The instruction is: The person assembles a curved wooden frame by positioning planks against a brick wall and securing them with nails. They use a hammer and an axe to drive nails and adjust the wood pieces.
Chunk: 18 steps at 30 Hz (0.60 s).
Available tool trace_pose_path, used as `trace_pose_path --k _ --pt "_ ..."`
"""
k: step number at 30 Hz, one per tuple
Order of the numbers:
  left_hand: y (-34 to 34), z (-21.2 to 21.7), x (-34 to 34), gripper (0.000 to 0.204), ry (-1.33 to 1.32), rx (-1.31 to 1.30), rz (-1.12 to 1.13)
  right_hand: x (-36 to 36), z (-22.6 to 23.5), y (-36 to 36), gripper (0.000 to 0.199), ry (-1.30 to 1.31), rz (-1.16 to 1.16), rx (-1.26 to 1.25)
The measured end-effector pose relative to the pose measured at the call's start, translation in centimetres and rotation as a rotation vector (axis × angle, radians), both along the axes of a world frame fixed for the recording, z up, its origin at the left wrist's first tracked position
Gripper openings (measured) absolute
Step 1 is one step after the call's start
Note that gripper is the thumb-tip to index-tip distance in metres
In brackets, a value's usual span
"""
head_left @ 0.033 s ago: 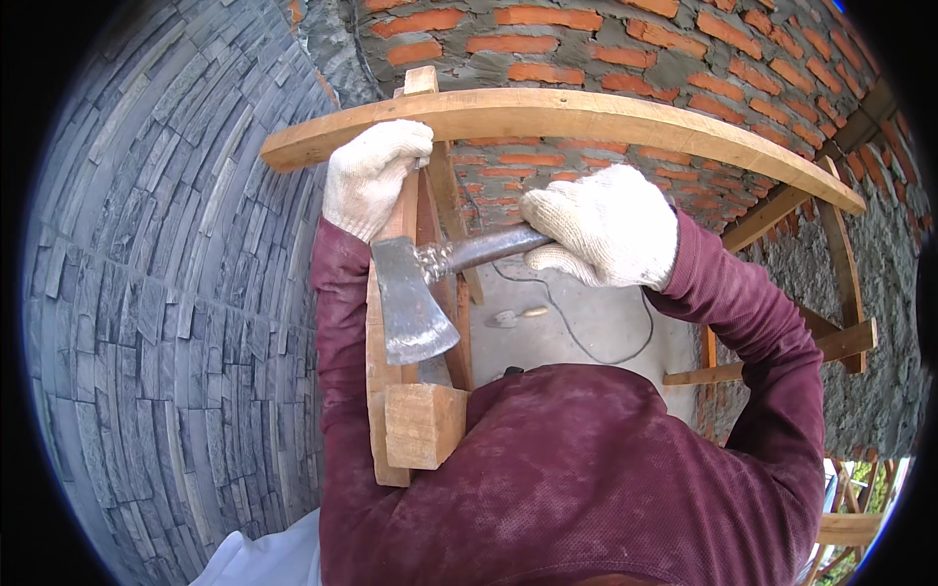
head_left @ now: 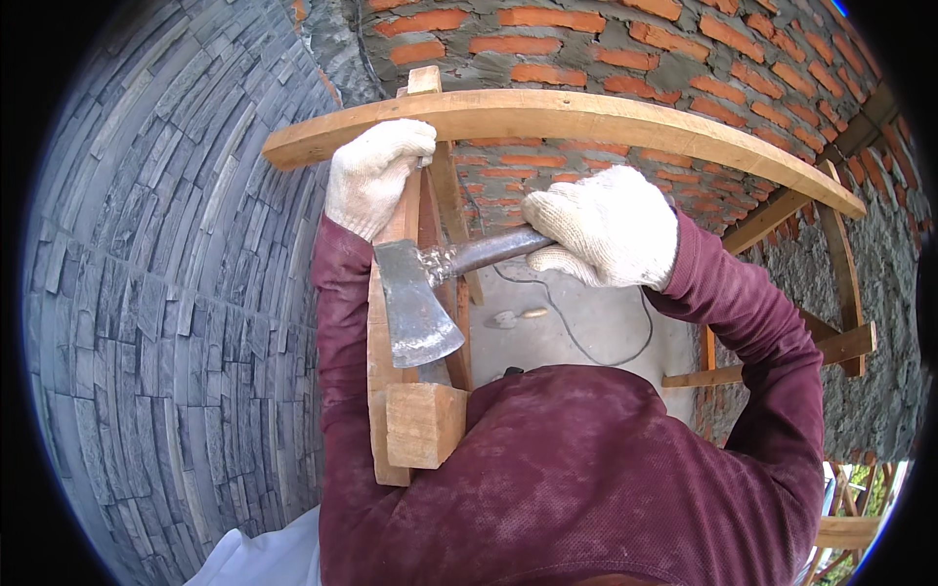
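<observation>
My right hand [head_left: 611,230], in a white knit glove, is closed round the dark handle of a hatchet [head_left: 418,311]. The hatchet's wide steel blade hangs down toward me, in front of a long timber [head_left: 381,342]. At the upper left, my gloved left hand [head_left: 376,176] is closed against a horizontal wooden beam [head_left: 606,115], where it crosses the long timber. Its fingertips are pressed together; whatever lies between them is hidden. A squared timber end [head_left: 425,425] juts up below the hatchet, close to my chest.
Grey stone cladding [head_left: 186,322] rises close on the left, and a brick wall [head_left: 547,47] stands ahead. Wooden braces [head_left: 845,264] are at the right. Far below, a trowel [head_left: 518,315] and a dark cable [head_left: 572,332] lie on the grey floor [head_left: 625,303].
The hatchet's head has shifted very slightly to the right. Both hands keep practically the same places and grips.
</observation>
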State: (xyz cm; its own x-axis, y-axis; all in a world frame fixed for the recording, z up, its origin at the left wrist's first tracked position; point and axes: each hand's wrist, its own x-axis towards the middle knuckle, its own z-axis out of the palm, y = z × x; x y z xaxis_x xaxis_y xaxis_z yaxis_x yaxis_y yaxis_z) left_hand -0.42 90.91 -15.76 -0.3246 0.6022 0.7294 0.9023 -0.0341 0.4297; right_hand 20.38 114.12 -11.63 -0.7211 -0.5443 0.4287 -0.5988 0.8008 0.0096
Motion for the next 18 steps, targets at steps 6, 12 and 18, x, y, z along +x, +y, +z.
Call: trace_pose_path --k 6,12,18 --pt "0.5 0.2 -0.8 0.022 0.091 0.017 0.066 -2.0 0.1 0.4 0.032 -0.038 -0.21 -0.006" --pt "0.7 0.1 -0.7 0.023 -0.016 0.021 0.035 -1.9 0.0 0.6 0.032 0.039 0.097 0.072" --pt "0.7 0.3 -0.7 0.023 0.047 0.028 0.057 -2.0 0.7 0.4 0.031 -0.106 -0.371 -0.006"
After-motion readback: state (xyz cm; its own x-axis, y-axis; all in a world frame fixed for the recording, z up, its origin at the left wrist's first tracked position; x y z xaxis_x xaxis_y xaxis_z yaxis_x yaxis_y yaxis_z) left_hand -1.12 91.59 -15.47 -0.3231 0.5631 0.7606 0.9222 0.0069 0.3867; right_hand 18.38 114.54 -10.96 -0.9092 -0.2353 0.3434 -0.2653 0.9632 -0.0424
